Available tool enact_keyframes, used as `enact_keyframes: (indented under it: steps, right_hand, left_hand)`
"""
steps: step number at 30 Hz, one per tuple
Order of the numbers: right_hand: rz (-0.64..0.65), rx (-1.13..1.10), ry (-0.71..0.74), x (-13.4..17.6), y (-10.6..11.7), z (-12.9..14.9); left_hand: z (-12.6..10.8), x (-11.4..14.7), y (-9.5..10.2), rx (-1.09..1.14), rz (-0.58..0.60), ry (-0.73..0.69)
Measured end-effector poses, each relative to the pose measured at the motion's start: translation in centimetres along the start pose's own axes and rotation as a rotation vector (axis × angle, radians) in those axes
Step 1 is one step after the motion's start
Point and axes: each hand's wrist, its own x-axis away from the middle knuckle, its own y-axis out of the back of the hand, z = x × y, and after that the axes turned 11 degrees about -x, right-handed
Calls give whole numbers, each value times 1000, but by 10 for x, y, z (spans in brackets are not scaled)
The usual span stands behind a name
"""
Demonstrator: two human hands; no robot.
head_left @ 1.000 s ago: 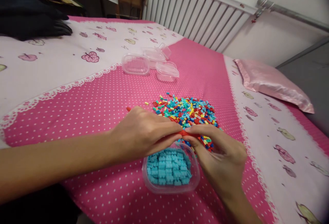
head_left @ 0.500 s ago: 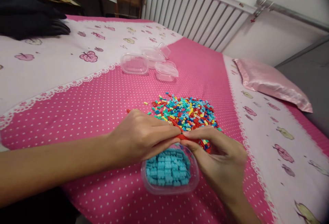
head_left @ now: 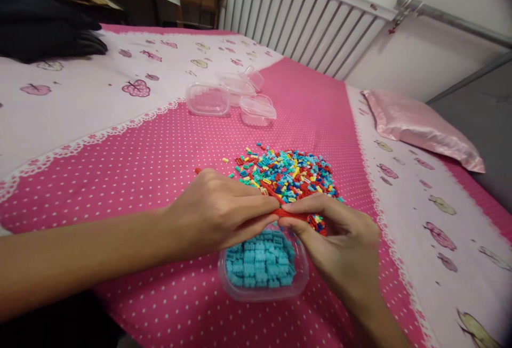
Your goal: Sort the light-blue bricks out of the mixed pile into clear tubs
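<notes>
Head view: both hands [head_left: 218,207] pinch a red piece [head_left: 295,215].

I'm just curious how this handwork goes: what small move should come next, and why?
Perhaps a gentle press of the red pieces towards each other: the left hand and right hand pinch red from opposite sides, nearly meeting. Whether the pieces are already joined is hard to tell.

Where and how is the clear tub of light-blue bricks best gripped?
Probably by the left and right walls of the clear tub, just under the rim, one hand from each side. It sits upright, open and loaded with light-blue bricks, so a level hold looks safest; the rim shows bare at both sides, while the left hand and right hand crowd its far edge.
</notes>
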Motion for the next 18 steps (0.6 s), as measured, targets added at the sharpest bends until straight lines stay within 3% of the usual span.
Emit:
enact_keyframes:
  steps: [6,18]
  right_hand:
    - [57,61,50,-2,2,1]
    - [-30,116,171,5,2,8]
  left_hand:
    - [-1,1,-2,0,54,55]
    - [-8,-4,4,263,53,155]
